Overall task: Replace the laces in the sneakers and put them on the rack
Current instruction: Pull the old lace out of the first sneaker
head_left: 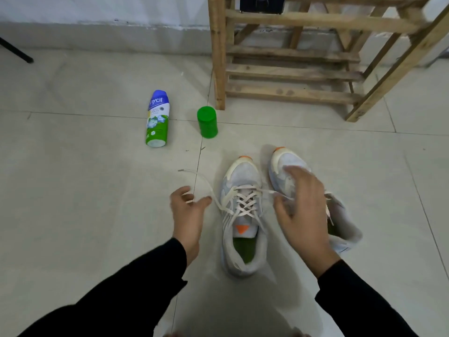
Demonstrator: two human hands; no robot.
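Two grey-white sneakers with orange toe tips stand on the tiled floor. The left sneaker (243, 215) is laced crosswise with a cream lace (245, 203). One lace end runs left past my left hand (188, 212) to the floor. That hand's fingers are curled, and a bit of lace shows in them. The other end runs right to the thumb side of my right hand (303, 210). This hand hovers with spread fingers over the right sneaker (345, 229), hiding most of it. The wooden rack (291, 74) stands behind the sneakers.
A blue-green spray can (158, 117) lies on the floor at the left, with its green cap (207, 122) upright beside the rack's front leg. A dark object (262, 4) sits on the rack's upper shelf. A black stand leg (17, 51) is at the far left.
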